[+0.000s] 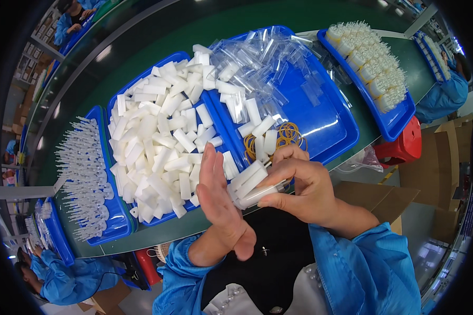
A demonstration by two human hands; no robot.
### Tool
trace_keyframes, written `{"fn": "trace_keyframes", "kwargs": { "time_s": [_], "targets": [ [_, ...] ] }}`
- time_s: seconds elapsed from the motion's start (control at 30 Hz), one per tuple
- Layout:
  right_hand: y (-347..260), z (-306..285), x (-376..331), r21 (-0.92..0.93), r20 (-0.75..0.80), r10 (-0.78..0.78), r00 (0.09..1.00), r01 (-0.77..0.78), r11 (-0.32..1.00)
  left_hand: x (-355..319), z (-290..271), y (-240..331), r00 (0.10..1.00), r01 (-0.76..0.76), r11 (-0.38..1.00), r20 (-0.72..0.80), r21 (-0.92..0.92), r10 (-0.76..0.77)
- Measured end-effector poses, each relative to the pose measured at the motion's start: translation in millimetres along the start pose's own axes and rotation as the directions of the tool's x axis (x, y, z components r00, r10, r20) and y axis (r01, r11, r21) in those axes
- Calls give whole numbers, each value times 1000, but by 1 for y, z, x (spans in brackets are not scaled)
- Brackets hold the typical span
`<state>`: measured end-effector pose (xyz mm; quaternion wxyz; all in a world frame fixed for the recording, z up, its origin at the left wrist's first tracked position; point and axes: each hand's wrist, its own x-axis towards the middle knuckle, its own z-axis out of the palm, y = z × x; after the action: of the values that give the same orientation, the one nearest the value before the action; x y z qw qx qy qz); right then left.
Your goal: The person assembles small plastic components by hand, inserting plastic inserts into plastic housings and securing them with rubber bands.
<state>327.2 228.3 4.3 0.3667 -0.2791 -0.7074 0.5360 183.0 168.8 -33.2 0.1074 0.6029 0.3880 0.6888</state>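
Note:
My right hand (311, 190) is closed around a small bundle of white rectangular pieces (248, 179), thumb below and fingers above. Part of the bundle looks clear and glossy, like a plastic sleeve; its far end is hidden by my fingers. My left hand (219, 202) is open, fingers straight and palm turned toward the bundle's left end. It is very near that end; whether they touch, I cannot tell. Just beyond my hands lie tan rubber bands (290, 135) and loose white blocks (163, 131), heaped in a blue tray (109, 113). Clear plastic sleeves (270, 58) are piled behind the bands.
The sleeves and bands share a second blue tray (347, 118). At the left, a blue tray (122, 231) holds white stemmed parts; at the right, another (391, 134) holds banded bundles. A red stool (404, 144) and cardboard boxes (431, 173) stand right. Co-workers in blue sit around.

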Motion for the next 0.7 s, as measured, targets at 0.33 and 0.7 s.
{"fn": "trace_keyframes", "kwargs": {
  "time_s": [0.33,0.7],
  "targets": [
    [-13,-15,5,-269,124,-325,937,347,898,8,-12,19,860,488,836,302,-251,-411],
    [-7,-54,65,-290,109,-49,993,79,954,8,-8,19,731,682,670,303,-292,-612]
  ]
}}
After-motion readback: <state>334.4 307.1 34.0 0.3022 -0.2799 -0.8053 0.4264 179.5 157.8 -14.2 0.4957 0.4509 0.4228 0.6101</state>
